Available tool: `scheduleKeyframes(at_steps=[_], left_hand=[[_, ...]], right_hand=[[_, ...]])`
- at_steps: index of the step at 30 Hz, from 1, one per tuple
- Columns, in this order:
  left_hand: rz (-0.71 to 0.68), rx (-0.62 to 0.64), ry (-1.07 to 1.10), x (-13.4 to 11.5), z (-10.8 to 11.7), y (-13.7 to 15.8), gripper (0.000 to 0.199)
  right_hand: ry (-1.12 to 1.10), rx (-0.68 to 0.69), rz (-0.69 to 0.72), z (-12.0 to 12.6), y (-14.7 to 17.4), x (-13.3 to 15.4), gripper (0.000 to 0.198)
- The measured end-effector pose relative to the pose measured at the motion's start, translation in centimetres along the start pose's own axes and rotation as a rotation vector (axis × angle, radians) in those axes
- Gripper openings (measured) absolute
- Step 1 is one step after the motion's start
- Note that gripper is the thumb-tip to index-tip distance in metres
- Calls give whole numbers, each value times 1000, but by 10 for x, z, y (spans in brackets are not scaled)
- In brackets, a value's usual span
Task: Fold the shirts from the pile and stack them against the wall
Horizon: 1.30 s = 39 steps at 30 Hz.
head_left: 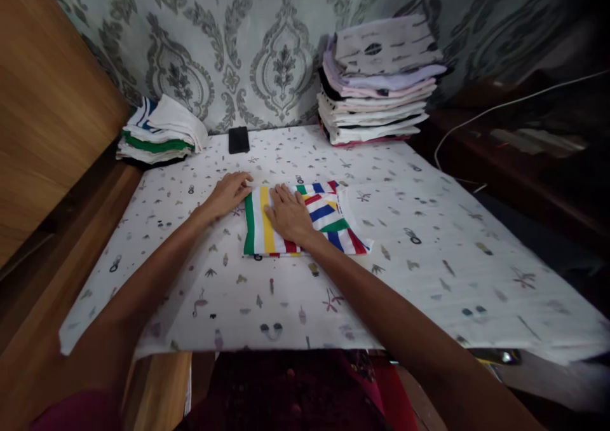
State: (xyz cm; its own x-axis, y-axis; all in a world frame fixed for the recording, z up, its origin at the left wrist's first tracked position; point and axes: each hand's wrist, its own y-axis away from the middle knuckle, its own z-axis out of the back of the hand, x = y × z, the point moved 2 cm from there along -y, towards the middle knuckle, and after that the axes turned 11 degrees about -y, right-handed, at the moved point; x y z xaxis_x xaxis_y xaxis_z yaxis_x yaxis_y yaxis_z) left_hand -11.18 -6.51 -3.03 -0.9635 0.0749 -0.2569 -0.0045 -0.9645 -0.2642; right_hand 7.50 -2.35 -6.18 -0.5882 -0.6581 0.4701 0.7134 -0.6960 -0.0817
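A folded shirt with green, yellow, red and blue stripes on white lies flat in the middle of the cloth-covered table. My right hand rests on top of it, palm down and fingers stretched out. At the shirt's far left corner is my left hand, its fingers loosely extended and the tips at the green edge. Neither hand lifts the fabric. The part of the shirt under my right hand and wrist is hidden.
A tall stack of folded clothes stands at the back right, a shorter stack at the back left. A black phone lies near the patterned wall. Wooden furniture borders the left; a white cable hangs at right.
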Motion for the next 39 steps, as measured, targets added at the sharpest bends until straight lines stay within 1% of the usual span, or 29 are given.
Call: scheduleKeyframes(at_steps=[2,4,5,7,8,9,11,13,17,19,22,26,30,32,33,35,36,37,39], left_hand=[[-31,-61,0,-20,12,28,19],[-107,-59,-29,-44,22,63,23],[-151,-46,-77,-56,25,81,25],[-229,28,-206,-76,25,113,26],[-247,76,-262,-84,23,126,27],[-247,124,-304,-90,19,137,30],[-198,196,-339,-99,10,150,40],[-125,237,-338,-105,2,154,48],[-15,307,-391,-119,-4,146,53],[29,364,-473,-127,-4,139,52],[90,444,-564,-138,-2,129,49],[135,474,-583,-144,-3,127,42],[123,440,-623,-143,-6,144,45],[100,430,-619,-143,-2,152,50],[88,435,-605,-143,2,155,49],[71,416,-565,-141,13,151,36],[68,374,-540,-139,20,146,29],[65,305,-510,-136,26,138,27],[71,126,-424,-129,33,118,31]], right_hand=[[-4,0,-3,-2,-1,-1,60],[-11,-5,-3,-3,-1,-2,60],[-17,-8,1,-3,-1,-2,59],[-39,-10,9,-2,-2,-2,59],[-52,-6,9,-2,-2,-2,59],[-64,1,7,-1,-2,-2,59],[-83,19,-1,2,-3,-1,58],[-96,28,0,6,-2,0,58],[-104,3,40,13,-2,10,57],[-117,12,71,14,-4,20,55],[-143,64,113,9,-11,35,52],[-125,116,104,-3,-19,41,53],[-84,96,120,-14,-21,35,58],[-82,85,129,-16,-20,33,58],[-77,80,134,-17,-20,33,58],[-74,73,141,-17,-19,34,58],[-79,72,144,-16,-19,34,57],[-92,69,144,-15,-19,35,57],[-142,60,132,-13,-20,34,55]])
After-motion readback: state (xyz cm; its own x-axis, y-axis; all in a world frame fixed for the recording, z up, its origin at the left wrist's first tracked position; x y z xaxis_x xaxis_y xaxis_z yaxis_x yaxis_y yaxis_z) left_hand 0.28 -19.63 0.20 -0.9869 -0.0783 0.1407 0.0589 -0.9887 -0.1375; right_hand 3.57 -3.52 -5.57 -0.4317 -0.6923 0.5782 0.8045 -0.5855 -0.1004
